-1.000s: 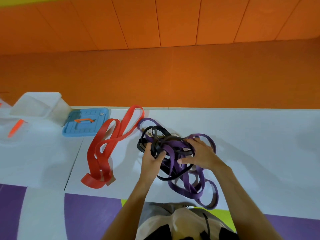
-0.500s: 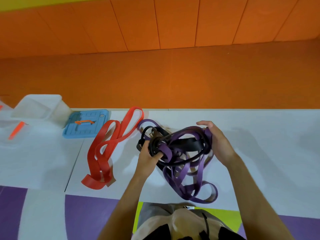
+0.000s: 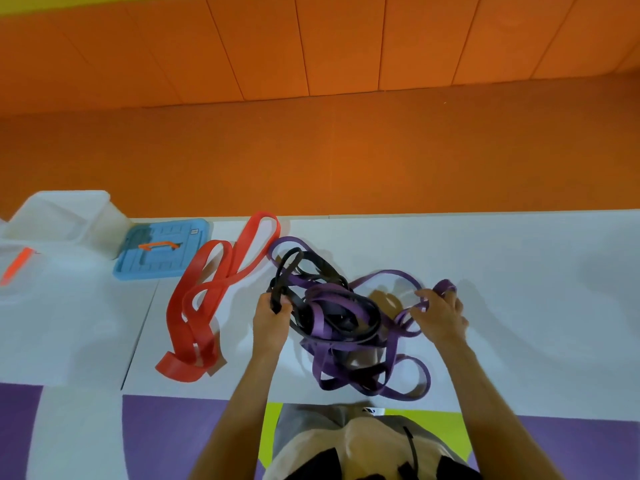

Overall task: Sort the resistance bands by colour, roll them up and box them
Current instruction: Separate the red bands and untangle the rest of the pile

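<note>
Purple bands (image 3: pixel 341 295) and black bands (image 3: pixel 280 277) knotted in one heap, centre of white counter (image 3: pixel 519 271), just in front of the person. Left hand (image 3: pixel 270 317) closed round a black loop at the heap's left edge. Right hand (image 3: pixel 440 317) out to the right, fingers curled on a purple loop pulled clear of the heap. Hands apart, the knot sagging between them and partly resting on the counter.

Step in hand, as I judge it: separating purple from black, so sorting is only partly done. Red bands (image 3: pixel 204 299) already lie alone to the left, loose and unrolled, not touching the heap. Nothing rolled, nothing boxed yet.

To do it well: keep the black loop anchored and draw one purple strand at a time, following it back through the knot rather than yanking. Flat rubber likely grips itself, so a hard pull would tighten the crossings. Better to lift the heap slightly and shake slack in, then feed loops out. Watch the purple tail near the front edge of the counter, it could slip off. Lay freed purple to the right, well apart from red.

Clear box (image 3: pixel 69 216) sits far left at the back, open, blue lid (image 3: pixel 162 251) flat beside it, near the top of the red bands. Whether the box holds anything I cannot tell
</note>
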`<action>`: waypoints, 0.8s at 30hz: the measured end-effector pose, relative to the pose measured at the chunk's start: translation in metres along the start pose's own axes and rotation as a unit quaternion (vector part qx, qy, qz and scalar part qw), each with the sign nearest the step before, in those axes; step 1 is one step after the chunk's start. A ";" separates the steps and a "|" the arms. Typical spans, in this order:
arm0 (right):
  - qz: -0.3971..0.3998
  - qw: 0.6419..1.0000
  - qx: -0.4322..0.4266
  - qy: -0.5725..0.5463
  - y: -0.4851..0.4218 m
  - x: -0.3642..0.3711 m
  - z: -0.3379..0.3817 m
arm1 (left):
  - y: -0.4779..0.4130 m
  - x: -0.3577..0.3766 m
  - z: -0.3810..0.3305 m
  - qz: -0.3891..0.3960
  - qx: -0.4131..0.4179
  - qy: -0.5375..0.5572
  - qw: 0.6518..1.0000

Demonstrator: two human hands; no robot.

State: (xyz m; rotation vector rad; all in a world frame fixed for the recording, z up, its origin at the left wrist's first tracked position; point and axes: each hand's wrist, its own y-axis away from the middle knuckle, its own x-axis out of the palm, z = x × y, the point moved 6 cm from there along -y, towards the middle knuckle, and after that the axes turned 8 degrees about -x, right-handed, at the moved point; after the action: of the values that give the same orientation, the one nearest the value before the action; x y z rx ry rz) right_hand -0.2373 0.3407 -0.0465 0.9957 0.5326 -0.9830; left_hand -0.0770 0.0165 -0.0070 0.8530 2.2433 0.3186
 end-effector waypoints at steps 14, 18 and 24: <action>0.061 0.981 -0.019 -0.184 0.019 0.077 0.032 | 0.019 0.007 0.006 0.045 -0.004 -0.042 0.998; 0.053 0.942 0.058 -0.327 0.009 0.079 0.024 | 0.020 0.006 0.012 0.081 0.018 -0.104 0.991; 0.047 0.865 0.013 -0.499 0.020 0.045 0.069 | 0.019 0.008 0.007 0.106 0.067 -0.082 0.989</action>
State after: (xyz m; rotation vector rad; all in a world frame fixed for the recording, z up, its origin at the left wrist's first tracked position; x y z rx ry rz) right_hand -0.2017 0.2640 -0.0392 0.4102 -0.3969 -1.2605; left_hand -0.0677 0.0362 -0.0076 1.1495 2.0426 0.1887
